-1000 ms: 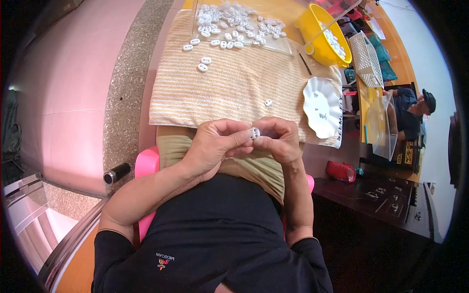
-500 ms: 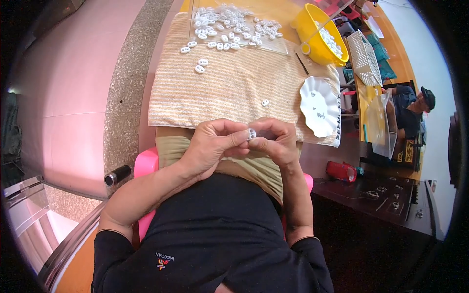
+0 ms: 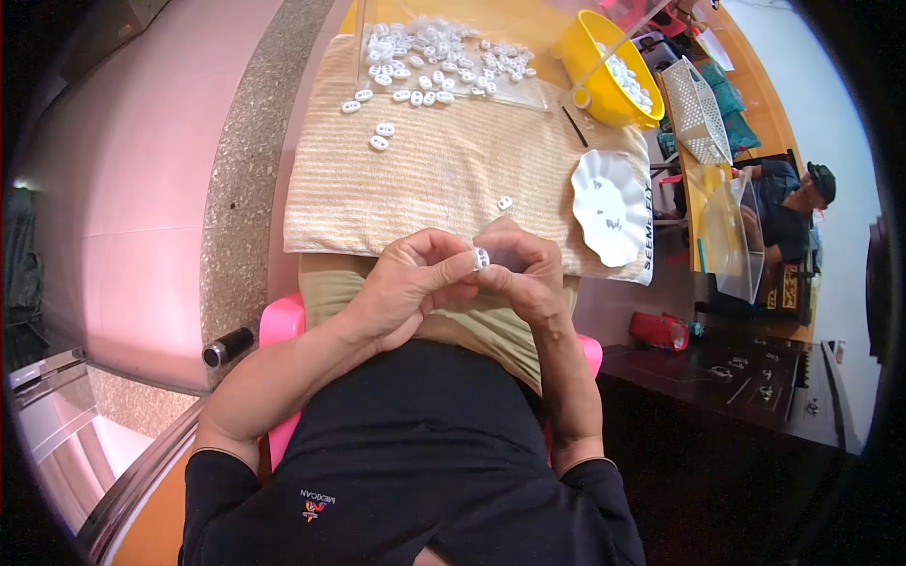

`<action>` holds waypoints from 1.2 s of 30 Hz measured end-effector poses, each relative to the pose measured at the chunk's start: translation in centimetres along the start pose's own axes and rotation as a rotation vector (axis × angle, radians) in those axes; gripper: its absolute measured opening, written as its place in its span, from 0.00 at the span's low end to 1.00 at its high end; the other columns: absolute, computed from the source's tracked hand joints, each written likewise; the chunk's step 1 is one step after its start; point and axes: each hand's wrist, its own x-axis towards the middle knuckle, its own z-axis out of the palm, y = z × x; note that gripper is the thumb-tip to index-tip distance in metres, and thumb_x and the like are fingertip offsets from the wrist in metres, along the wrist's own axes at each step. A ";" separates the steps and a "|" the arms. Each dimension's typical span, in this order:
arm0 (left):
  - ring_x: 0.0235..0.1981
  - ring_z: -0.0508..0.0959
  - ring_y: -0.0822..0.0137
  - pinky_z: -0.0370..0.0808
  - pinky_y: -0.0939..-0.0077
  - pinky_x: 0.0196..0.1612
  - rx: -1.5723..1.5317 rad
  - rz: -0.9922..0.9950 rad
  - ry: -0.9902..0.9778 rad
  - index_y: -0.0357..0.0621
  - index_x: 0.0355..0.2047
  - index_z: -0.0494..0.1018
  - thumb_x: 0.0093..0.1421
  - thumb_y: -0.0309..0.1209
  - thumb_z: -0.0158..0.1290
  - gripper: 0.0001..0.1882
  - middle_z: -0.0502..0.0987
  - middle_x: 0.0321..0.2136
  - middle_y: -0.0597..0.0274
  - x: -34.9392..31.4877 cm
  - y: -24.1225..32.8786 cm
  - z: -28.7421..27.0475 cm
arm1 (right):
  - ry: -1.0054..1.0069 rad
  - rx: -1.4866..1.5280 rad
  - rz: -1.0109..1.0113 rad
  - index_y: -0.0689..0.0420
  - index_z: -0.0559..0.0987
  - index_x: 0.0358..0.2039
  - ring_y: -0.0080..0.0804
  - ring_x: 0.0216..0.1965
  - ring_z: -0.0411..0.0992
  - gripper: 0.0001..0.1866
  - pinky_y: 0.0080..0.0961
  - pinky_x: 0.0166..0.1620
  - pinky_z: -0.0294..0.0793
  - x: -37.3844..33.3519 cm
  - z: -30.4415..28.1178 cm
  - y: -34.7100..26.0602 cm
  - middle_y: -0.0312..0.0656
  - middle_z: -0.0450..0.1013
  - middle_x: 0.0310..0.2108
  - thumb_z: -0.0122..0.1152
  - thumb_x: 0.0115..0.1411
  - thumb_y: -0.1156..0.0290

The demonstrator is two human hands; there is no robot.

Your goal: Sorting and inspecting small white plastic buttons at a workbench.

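A small white oval plastic piece with dark slots is held up over my lap, close to the towel's near edge. My left hand pinches it between thumb and index finger. The thumb of my right hand meets it from the other side, while that hand's index finger is slightly blurred. Just beyond my hands, a smaller white piece lies alone on the striped towel. To the right, a white scalloped dish holds a few tiny dark bits.
A heap of similar white pieces covers a clear sheet at the far side. A yellow basin holds more, with a thin black stick near it. Farther right are a white perforated basket and another person seated at a table.
The view has shifted slightly, so the towel and its things sit a little lower and further left. The right index finger has moved near the piece; both hands stay at it.
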 end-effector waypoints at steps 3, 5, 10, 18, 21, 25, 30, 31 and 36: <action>0.33 0.79 0.72 0.80 0.79 0.36 -0.004 0.012 -0.030 0.42 0.36 0.71 0.60 0.28 0.56 0.07 0.77 0.34 0.62 0.0 0.1 -0.1 | -0.002 -0.049 -0.058 0.63 0.80 0.38 0.26 0.41 0.68 0.15 0.21 0.43 0.67 0.1 0.2 0.1 0.42 0.72 0.39 0.71 0.50 0.72; 0.33 0.78 0.72 0.80 0.79 0.37 -0.002 0.016 -0.051 0.42 0.35 0.70 0.60 0.28 0.56 0.07 0.77 0.34 0.62 -0.1 0.1 -0.1 | -0.003 -0.063 -0.075 0.63 0.80 0.37 0.27 0.41 0.67 0.15 0.21 0.43 0.66 0.1 0.2 0.2 0.42 0.72 0.39 0.71 0.50 0.71; 0.32 0.78 0.72 0.79 0.78 0.36 0.016 0.026 -0.075 0.42 0.34 0.70 0.61 0.28 0.56 0.06 0.77 0.32 0.63 -0.2 0.3 -0.1 | -0.001 -0.070 -0.132 0.64 0.80 0.37 0.31 0.41 0.70 0.15 0.25 0.44 0.68 0.1 0.8 0.1 0.44 0.73 0.37 0.71 0.50 0.72; 0.30 0.79 0.74 0.78 0.81 0.36 -0.004 0.060 -0.062 0.41 0.32 0.73 0.60 0.27 0.58 0.05 0.78 0.29 0.64 -0.8 0.4 0.3 | 0.032 -0.067 -0.167 0.64 0.80 0.38 0.31 0.40 0.72 0.15 0.24 0.43 0.70 -0.3 1.7 -0.3 0.47 0.75 0.37 0.70 0.51 0.72; 0.30 0.79 0.74 0.78 0.80 0.36 -0.003 0.061 -0.068 0.41 0.32 0.73 0.60 0.27 0.58 0.05 0.78 0.29 0.63 -0.8 0.5 0.4 | 0.046 -0.082 -0.195 0.64 0.80 0.38 0.30 0.39 0.72 0.15 0.24 0.42 0.70 -0.3 1.8 -0.2 0.46 0.75 0.37 0.70 0.51 0.72; 0.30 0.79 0.73 0.78 0.80 0.36 0.012 0.061 -0.069 0.41 0.32 0.73 0.59 0.27 0.58 0.05 0.79 0.29 0.63 -0.8 0.5 0.3 | 0.028 -0.166 -0.238 0.64 0.80 0.37 0.29 0.38 0.71 0.14 0.23 0.41 0.70 -0.3 1.9 -0.3 0.45 0.75 0.36 0.70 0.52 0.71; 0.30 0.79 0.72 0.79 0.78 0.36 0.009 0.038 -0.071 0.41 0.32 0.72 0.60 0.27 0.57 0.05 0.78 0.29 0.62 -0.5 0.5 0.3 | 0.008 -0.187 -0.231 0.64 0.80 0.38 0.28 0.38 0.71 0.13 0.22 0.41 0.69 -0.1 1.5 -0.4 0.45 0.74 0.37 0.69 0.53 0.72; 0.30 0.79 0.73 0.78 0.79 0.36 -0.006 0.031 -0.082 0.42 0.32 0.72 0.59 0.27 0.58 0.05 0.78 0.29 0.63 -0.3 0.5 0.4 | 0.008 -0.173 -0.208 0.64 0.79 0.38 0.27 0.38 0.71 0.14 0.22 0.41 0.69 -0.1 1.4 -0.6 0.45 0.74 0.37 0.69 0.53 0.72; 0.32 0.78 0.74 0.79 0.80 0.36 -0.009 -0.002 -0.060 0.43 0.31 0.70 0.59 0.27 0.58 0.06 0.78 0.30 0.64 -0.3 0.6 0.3 | -0.002 -0.105 -0.175 0.65 0.78 0.40 0.28 0.40 0.71 0.14 0.22 0.42 0.69 -0.4 1.1 -0.1 0.45 0.74 0.38 0.67 0.54 0.76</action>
